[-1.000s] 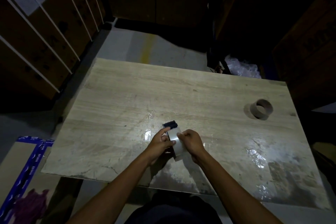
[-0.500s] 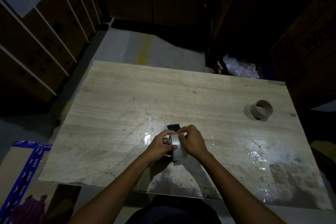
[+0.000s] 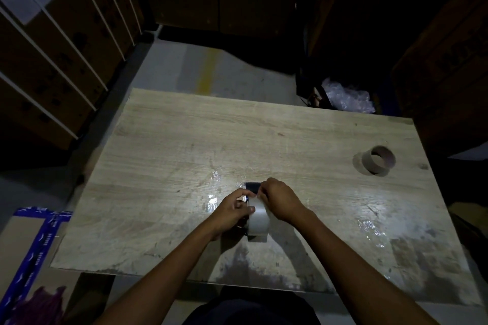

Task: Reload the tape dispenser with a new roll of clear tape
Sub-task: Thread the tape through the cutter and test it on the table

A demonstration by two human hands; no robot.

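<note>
The tape dispenser (image 3: 253, 187) sits on the wooden table (image 3: 184, 145), well to the near-left of the empty cardboard core (image 3: 379, 160) that stands toward the table's far right edge. The new roll of clear tape (image 3: 260, 215) already appears mounted on the dispenser, just on the person's side of its dark front end.

The left hand (image 3: 232, 212) is closed around the dispenser's side by the roll, steadying it. The right hand (image 3: 280, 199) is pinched narrow at the dispenser's front end, its fingertips (image 3: 264, 187) apparently gripping the free end of the tape, though the clear strip itself is too faint to make out.

The step in hand looks like threading the tape's end forward to the cutter. To do it well, the left hand should keep the dispenser firm against the table so the roll turns rather than the whole tool sliding. The right hand should draw the strip straight and flat, sticky side down, avoiding twists or letting it fold back on itself, and keep fingers clear of the blade.
</note>
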